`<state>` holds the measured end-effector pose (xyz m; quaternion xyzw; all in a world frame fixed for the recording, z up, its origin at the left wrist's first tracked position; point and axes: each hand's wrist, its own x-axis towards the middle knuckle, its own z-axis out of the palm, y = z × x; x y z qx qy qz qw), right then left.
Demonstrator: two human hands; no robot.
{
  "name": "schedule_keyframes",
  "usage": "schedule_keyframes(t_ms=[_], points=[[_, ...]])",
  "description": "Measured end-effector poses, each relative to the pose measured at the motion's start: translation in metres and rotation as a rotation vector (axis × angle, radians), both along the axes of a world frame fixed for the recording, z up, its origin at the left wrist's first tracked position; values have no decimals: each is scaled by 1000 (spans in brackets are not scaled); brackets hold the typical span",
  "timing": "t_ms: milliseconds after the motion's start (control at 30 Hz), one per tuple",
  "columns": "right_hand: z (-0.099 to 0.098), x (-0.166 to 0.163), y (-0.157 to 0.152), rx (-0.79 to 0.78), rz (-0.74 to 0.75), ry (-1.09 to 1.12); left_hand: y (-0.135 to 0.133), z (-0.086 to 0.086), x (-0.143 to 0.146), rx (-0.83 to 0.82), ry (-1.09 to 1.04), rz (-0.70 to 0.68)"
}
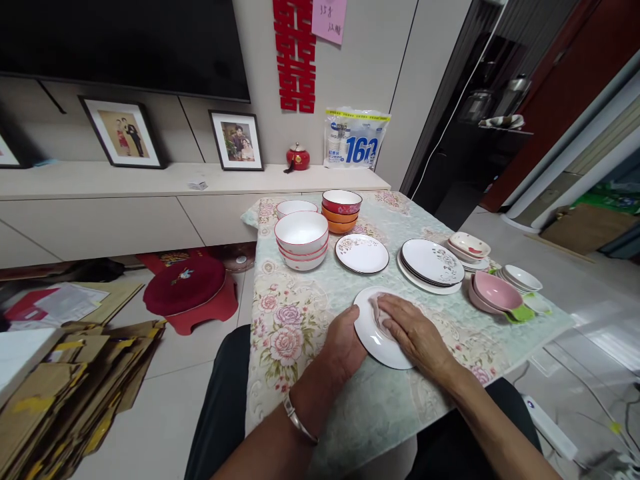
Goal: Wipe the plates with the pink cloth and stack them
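Note:
A white plate (367,330) with a dark rim is tilted above the front of the flowered tablecloth (320,407). My left hand (344,345) grips its left edge, thumb at the rim and the other fingers hidden beneath. On the plate's upper face my right hand (413,331) presses a pale pinkish cloth (379,312), its fingers closed over it. Just beyond lies a small stack of flower-patterned plates (362,253). Farther right is a stack of larger plates (433,261), also with a floral print.
White bowls with red rims (301,233) and a red bowl on orange ones (341,212) stand at the back left. Pink bowls (495,293), small white bowls (521,277) and patterned dishes (469,245) sit at the right. A red stool (185,287) and flattened cardboard (75,373) are on the left floor.

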<state>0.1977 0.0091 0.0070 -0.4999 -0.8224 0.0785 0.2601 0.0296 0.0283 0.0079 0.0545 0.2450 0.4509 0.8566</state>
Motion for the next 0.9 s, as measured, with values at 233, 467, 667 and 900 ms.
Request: schedule_keyframes(t_ms=[233, 467, 667, 900], points=[[-9, 1, 11, 57, -214, -110, 3, -2, 2, -35, 50, 12], [-5, -24, -29, 17, -161, -122, 0, -5, 2, -51, 36, 43], [8, -35, 4, -123, -110, -193, -2, 0, 2, -29, 65, 81], [-7, -11, 20, -39, -313, -199, -2, -4, 5, -57, 118, 119]])
